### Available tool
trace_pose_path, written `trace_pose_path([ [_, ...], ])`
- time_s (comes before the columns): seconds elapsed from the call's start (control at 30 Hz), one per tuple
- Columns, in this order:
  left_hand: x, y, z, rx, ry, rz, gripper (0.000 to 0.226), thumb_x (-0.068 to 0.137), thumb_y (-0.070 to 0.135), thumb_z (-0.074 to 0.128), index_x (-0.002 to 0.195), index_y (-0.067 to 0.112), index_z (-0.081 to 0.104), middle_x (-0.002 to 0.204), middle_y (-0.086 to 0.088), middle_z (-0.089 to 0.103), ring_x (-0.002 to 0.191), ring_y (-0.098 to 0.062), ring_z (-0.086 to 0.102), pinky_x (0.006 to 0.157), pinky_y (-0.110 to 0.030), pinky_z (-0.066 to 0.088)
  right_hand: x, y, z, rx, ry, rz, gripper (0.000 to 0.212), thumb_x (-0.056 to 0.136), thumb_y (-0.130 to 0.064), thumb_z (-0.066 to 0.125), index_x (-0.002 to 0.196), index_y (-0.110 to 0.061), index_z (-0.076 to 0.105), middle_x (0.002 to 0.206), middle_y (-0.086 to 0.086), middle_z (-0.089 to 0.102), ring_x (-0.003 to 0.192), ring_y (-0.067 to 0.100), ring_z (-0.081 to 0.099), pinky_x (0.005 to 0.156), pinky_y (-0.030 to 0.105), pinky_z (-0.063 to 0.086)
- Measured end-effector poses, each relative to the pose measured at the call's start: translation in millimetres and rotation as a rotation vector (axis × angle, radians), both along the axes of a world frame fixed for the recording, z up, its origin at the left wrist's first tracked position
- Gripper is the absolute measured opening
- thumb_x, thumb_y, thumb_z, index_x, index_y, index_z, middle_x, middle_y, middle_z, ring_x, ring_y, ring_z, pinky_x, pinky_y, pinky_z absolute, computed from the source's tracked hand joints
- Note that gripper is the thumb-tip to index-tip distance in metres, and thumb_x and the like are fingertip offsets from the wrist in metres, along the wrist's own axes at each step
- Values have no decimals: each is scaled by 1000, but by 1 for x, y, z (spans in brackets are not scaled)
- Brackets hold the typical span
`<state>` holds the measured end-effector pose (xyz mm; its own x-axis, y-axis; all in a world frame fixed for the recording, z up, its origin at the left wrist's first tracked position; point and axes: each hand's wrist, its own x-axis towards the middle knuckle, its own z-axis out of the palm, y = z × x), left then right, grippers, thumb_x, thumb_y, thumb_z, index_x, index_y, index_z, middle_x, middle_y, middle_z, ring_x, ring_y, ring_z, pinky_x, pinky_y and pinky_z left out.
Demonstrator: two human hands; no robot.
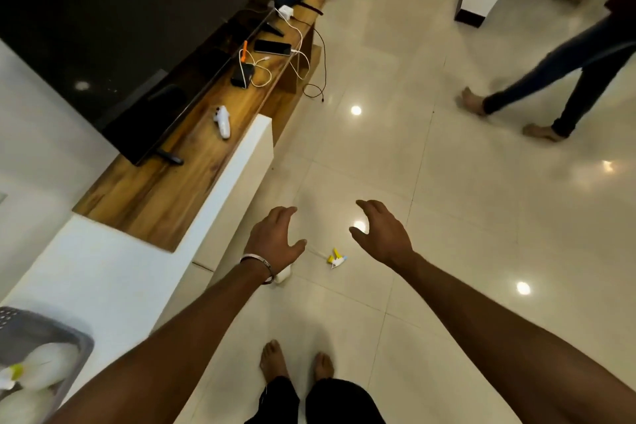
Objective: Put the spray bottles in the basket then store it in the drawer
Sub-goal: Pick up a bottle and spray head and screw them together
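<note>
A white spray bottle with a yellow and blue trigger head [336, 258] lies on the tiled floor; its white body [284, 275] is mostly hidden behind my left wrist. My left hand [275, 239] hovers above it, fingers apart, holding nothing. My right hand [382, 232] is to the right of the trigger head, also spread and empty. A grey perforated basket [51, 330] stands at the bottom left on the white cabinet, with white spray bottles [44, 365] inside. Another small white spray bottle [222, 121] lies on the wooden TV shelf.
A white cabinet [237, 165] with a wooden top [165, 196] runs along the left under a large black TV [120, 27]. Phones, chargers and cables [272, 48] sit further along the shelf. Another person's legs [550, 79] cross the floor at upper right. My bare feet [296, 361] stand below.
</note>
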<state>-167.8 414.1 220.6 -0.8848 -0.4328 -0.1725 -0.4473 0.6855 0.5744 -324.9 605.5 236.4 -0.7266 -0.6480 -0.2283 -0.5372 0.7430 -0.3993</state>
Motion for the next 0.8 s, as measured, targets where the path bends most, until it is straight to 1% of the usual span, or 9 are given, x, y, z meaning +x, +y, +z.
trace_pose_path([
  [0.07, -7, 2, -10, -4, -33, -12, 70, 80, 43, 67, 140, 18, 41, 142, -2, 45, 124, -22, 51, 102, -37, 43, -1, 1, -13, -3, -21, 8, 63, 88, -34, 66, 144, -16, 44, 140, 5, 49, 123, 26, 53, 91, 38, 49],
  [0.2, -27, 1, -38, 6, -62, -4, 71, 79, 43, 67, 140, 18, 41, 141, -2, 46, 124, -22, 51, 102, -38, 43, -15, -1, -52, 32, -68, 17, 63, 88, -34, 66, 144, -17, 44, 138, 3, 51, 122, 24, 54, 89, 37, 49],
  [0.37, -58, -5, -107, -30, -116, 10, 71, 79, 46, 64, 140, 18, 41, 139, -1, 48, 121, -21, 53, 99, -35, 43, -39, -7, -131, 44, -120, 53, 63, 87, -32, 67, 143, -17, 45, 139, 4, 50, 122, 26, 55, 90, 37, 47],
  [0.47, -77, -9, -180, -51, -166, 10, 72, 80, 48, 62, 141, 18, 39, 139, -2, 47, 121, -22, 53, 101, -36, 41, -54, -8, -204, 61, -136, 76, 61, 87, -31, 66, 143, -16, 45, 139, 4, 51, 122, 25, 54, 90, 37, 47],
  [0.57, -87, -11, -257, -53, -207, 5, 71, 80, 48, 61, 141, 18, 39, 138, -3, 47, 116, -24, 55, 99, -38, 42, -65, -6, -277, 81, -152, 84, 59, 88, -30, 65, 142, -16, 46, 139, 4, 52, 121, 26, 55, 89, 36, 47],
  [0.67, -90, -15, -344, -65, -234, -29, 71, 79, 46, 61, 141, 18, 39, 136, -5, 48, 112, -26, 57, 97, -40, 43, -72, -3, -361, 104, -154, 113, 58, 89, -31, 65, 141, -15, 47, 137, 4, 53, 119, 26, 56, 87, 37, 49],
  [0.8, -80, -19, -449, -77, -289, -60, 72, 80, 45, 61, 142, 17, 37, 137, -5, 47, 114, -26, 55, 98, -41, 42, -72, -2, -463, 147, -158, 138, 58, 89, -31, 64, 142, -16, 46, 137, 2, 53, 116, 24, 57, 86, 36, 50],
])
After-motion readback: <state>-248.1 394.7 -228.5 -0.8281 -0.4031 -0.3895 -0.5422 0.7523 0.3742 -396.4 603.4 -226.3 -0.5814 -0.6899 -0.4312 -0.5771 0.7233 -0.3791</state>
